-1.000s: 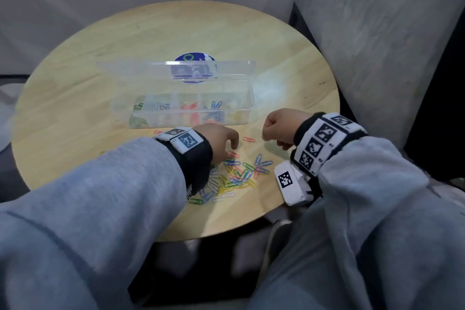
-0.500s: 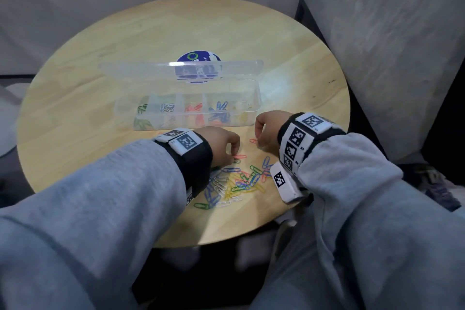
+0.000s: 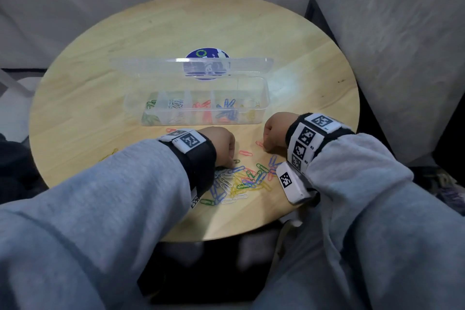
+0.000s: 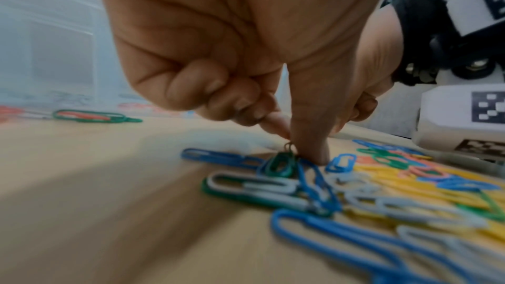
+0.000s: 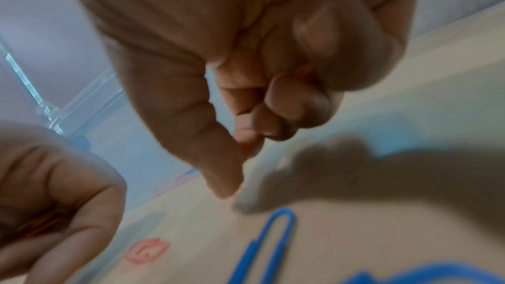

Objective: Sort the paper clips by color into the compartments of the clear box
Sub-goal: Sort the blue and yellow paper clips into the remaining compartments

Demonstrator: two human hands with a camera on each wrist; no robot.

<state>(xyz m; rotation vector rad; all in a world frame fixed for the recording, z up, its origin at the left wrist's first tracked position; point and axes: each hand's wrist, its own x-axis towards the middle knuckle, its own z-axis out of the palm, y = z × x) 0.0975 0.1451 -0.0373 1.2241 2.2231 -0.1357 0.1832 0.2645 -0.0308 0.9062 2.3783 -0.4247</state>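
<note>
The left hand (image 4: pixel 218 55) pinches a green clip (image 4: pixel 281 164) at the edge of the clip pile (image 3: pixel 241 181) on the surface (image 3: pixel 100 113). The right hand (image 3: pixel 275 131) is curled (whether it holds anything, I cannot tell) beside a red clip (image 3: pixel 259 143). The box (image 3: pixel 264 98) stands open behind, partly sorted.

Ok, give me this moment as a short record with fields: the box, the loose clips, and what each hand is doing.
box: clear box on the round table, lid open, clips sorted by colour in its compartments
compartments, left to right: green, white, red, blue, yellow
loose clips: mixed pile between the wrists
left hand: fingertips down on a green clip at the pile's edge
right hand: curled, thumb tip at the table near a red clip; whether it holds one cannot be told
</note>
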